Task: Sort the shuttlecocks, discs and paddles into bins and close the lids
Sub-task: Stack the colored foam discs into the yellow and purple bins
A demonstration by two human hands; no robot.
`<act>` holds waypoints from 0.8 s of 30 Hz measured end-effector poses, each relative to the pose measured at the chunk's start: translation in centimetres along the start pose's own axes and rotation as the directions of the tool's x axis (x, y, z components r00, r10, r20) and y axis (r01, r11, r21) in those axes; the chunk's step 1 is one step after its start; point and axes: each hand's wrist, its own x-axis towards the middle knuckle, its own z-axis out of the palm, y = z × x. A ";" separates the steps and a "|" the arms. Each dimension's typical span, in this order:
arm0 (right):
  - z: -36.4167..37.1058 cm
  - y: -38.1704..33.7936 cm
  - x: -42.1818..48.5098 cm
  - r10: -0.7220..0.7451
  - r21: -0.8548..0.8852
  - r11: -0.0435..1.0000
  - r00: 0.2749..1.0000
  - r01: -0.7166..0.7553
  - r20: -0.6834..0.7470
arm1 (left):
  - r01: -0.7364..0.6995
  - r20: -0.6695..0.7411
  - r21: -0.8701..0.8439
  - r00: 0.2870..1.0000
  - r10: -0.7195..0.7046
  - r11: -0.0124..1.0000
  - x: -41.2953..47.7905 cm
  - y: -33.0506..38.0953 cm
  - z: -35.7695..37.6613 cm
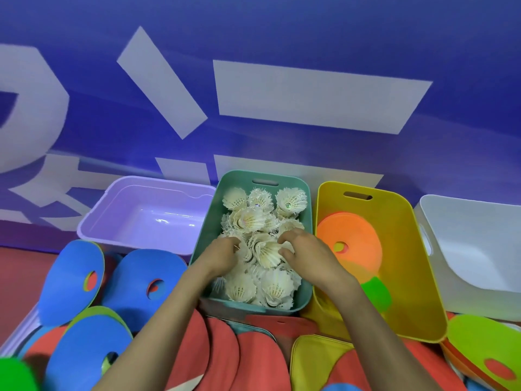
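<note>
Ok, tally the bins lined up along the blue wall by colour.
Purple bin: 1
Teal bin: 1
Yellow bin: 1
White bin: 1
Total: 4

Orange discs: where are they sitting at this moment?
In the head view, right of centre, the orange discs lie inside the yellow bin, beside the teal bin of shuttlecocks, just past the right hand.
</note>
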 end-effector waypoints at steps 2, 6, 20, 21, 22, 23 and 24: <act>-0.1 0.3 -0.9 -0.043 0.037 0.998 0.998 0.045 -0.041 | 0.017 -0.006 -0.122 1.000 -0.018 0.992 -0.9 0.3 0.2; -1.0 1.3 -2.9 -0.119 0.106 0.985 0.982 0.135 -0.144 | 0.007 -0.360 -0.014 0.933 -0.012 1.000 -2.7 2.0 1.9; -6.8 22.5 -25.3 -0.043 0.090 0.993 0.928 0.082 -0.370 | -0.555 -0.659 -0.125 0.666 0.350 0.822 -13.9 26.6 20.4; -6.8 24.5 -27.1 -0.014 0.094 0.994 0.936 0.050 -0.351 | -0.561 -0.632 -0.142 0.686 0.361 0.816 -14.6 28.0 22.3; -6.7 26.3 -28.9 0.013 0.104 0.994 0.943 0.023 -0.331 | -0.565 -0.604 -0.163 0.705 0.371 0.809 -15.1 29.2 24.2; -6.5 27.9 -30.6 0.042 0.117 0.993 0.949 -0.006 -0.314 | -0.566 -0.574 -0.184 0.725 0.380 0.803 -15.6 30.3 26.0; -6.2 29.5 -32.1 0.073 0.131 0.991 0.952 -0.035 -0.299 | -0.560 -0.539 -0.202 0.749 0.387 0.803 -16.0 31.2 27.8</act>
